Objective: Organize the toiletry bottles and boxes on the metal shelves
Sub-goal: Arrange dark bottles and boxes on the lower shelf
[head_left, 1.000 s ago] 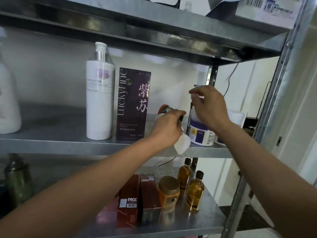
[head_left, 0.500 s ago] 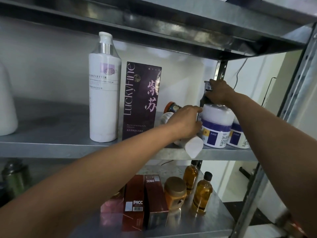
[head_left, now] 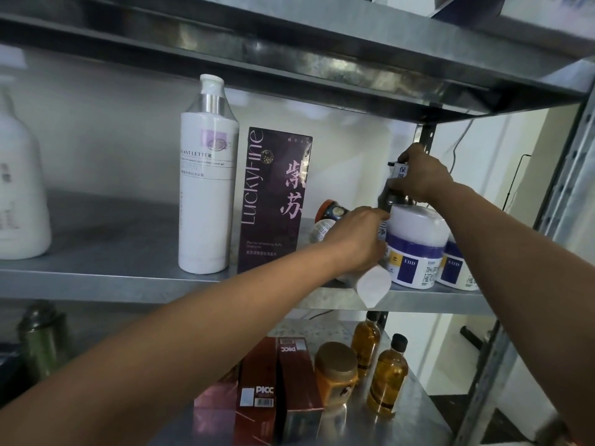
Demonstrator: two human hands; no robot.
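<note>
Your left hand [head_left: 357,243] is curled over a white tube [head_left: 373,286] that lies on its side at the front of the middle shelf [head_left: 96,284]. The tube's flat end pokes out past the lip. Your right hand [head_left: 423,178] is clamped on the top of a dark bottle [head_left: 388,199], which stands at the back behind a white jar [head_left: 415,252].

Work one hand at a time. Keep the tube pinned so it cannot roll off the edge. Raise the dark bottle straight up until its base clears the jar's lid, and only then draw it toward you. The shelf above looks close, so lift slowly. After that, push the tube back from the lip or stand it beside the purple box [head_left: 273,201].

Your left fingers are tucked under the hand, so how firmly they hold cannot be judged. Little of the dark bottle shows beyond its shoulder and a label strip. An orange-capped bottle [head_left: 331,211] lies partly covered behind your left hand. Your right forearm cuts off a second jar [head_left: 457,268].
</note>
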